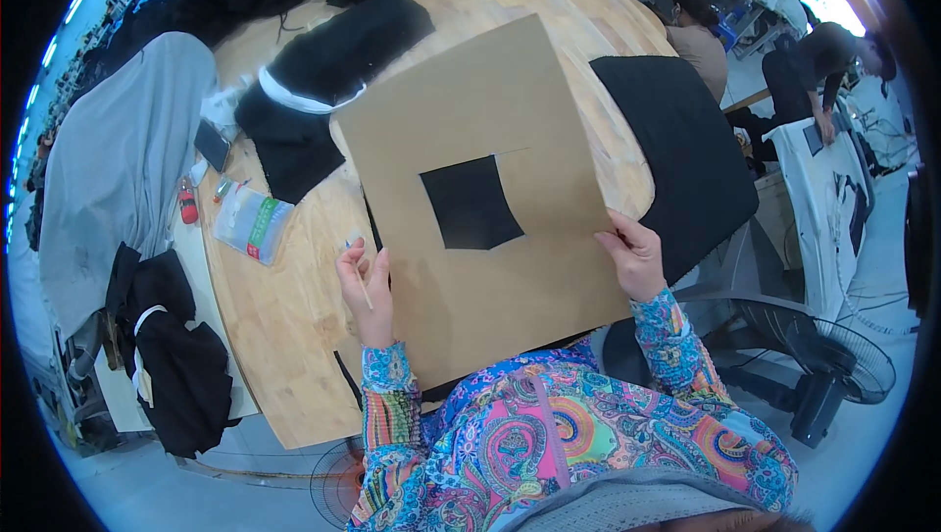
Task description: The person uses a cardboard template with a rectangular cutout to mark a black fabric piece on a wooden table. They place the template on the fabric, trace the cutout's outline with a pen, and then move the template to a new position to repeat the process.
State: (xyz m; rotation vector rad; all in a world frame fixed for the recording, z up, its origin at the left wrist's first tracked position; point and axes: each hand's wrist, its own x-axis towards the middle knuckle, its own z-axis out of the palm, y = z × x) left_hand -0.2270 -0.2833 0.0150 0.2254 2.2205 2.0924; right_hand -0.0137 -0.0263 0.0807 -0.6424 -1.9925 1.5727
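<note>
A large brown cardboard template [549, 120] lies tilted across black fabric [472, 203], which shows through a pocket-shaped cutout in its middle. My right hand [635, 255] pinches the template's right edge, thumb on top. Beside the left edge, my left hand [367, 292] is curled around a thin pale stick [364, 289], perhaps a marking pencil. Whether that hand also touches the cardboard I cannot tell. A thin line runs from the cutout's upper corner. More black fabric peeks out along the template's left and lower edges.
Black cloth pieces [676, 154] lie at the table's right; a black bundle with a white tie [333, 51] lies at far left. Nearer left are a plastic packet [253, 225] and a red bottle [187, 201]. A fan [814, 355] stands right; a co-worker [828, 61] leans over a white table.
</note>
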